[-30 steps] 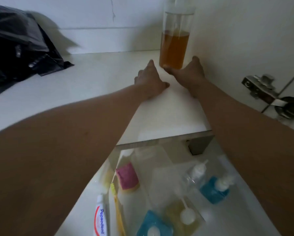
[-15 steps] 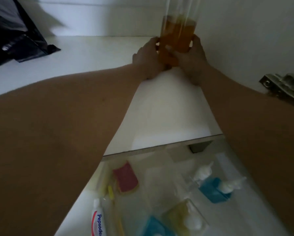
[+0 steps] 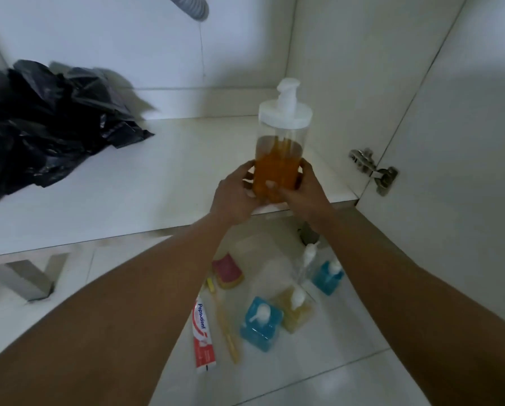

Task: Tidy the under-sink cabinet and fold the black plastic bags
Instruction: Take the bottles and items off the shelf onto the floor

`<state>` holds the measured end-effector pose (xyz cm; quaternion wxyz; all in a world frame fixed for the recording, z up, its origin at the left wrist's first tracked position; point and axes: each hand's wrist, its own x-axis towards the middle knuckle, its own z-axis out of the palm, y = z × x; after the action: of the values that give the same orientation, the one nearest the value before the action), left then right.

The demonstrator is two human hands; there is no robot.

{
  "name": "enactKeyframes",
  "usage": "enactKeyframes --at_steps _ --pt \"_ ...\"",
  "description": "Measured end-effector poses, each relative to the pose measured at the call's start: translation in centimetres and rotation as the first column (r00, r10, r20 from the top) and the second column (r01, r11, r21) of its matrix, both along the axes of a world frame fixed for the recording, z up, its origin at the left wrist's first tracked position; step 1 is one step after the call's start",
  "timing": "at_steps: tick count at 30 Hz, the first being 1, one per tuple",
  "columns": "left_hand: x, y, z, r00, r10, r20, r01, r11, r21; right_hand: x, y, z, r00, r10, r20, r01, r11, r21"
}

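Looking down from my head, my left hand and right hand both curl round the lower half of the pump bottle, one on each side. I hold it upright at the front right edge of the cabinet shelf. It is about half full of orange liquid, so it should feel fairly heavy, rigid and smooth, perhaps slippery. I judge the body safer to hold than the pump top. The black bags lie crumpled well to the left of my fingers, untouched.
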<state>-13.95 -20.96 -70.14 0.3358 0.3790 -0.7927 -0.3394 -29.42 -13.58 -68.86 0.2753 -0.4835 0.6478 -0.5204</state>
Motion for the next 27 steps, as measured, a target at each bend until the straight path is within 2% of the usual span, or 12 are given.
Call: enactKeyframes --at_steps 7,13,19,27 --pt "1.7 9.0 -0.5 0.992 -0.081 -0.101 0.080 0.997 -0.007 1.3 10.9 -1.0 0.998 -0.062 0.014 0.063 0.995 -0.075" --pt "-1.4 14.5 -3.4 0.963 -0.250 0.101 0.247 0.968 0.040 -1.4 19.8 -5.4 0.984 -0.157 -0.083 0.155 0.987 -0.033" --pt "-4.8 16.7 -5.7 0.866 -0.436 0.243 0.425 0.900 0.100 -4.3 23.7 -9.6 0.960 -0.257 -0.114 0.264 0.963 0.049" --pt "-5.6 16.4 -8.4 0.826 -0.472 0.309 0.407 0.878 0.252 -5.2 23.0 -14.0 0.961 -0.243 -0.134 0.265 0.947 0.180"
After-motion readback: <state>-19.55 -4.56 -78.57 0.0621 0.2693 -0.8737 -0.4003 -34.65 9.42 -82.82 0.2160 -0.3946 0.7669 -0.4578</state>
